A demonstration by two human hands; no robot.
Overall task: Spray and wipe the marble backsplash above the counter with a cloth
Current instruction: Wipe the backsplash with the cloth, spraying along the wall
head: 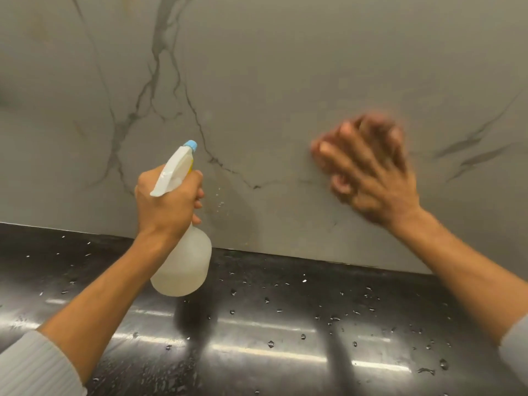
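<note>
The grey marble backsplash (271,67) with dark veins fills the upper part of the view. My left hand (168,201) grips a translucent white spray bottle (183,264) by its neck, its blue-tipped nozzle aimed at the wall. A few fine droplets hang on the marble just right of the nozzle. My right hand (368,172) lies flat against the backsplash with its fingers spread, blurred by motion. No cloth shows under or around it.
A glossy black counter (285,324) runs below the wall, dotted with several water drops and streaked with light reflections. Grey sleeves cover both forearms at the bottom corners.
</note>
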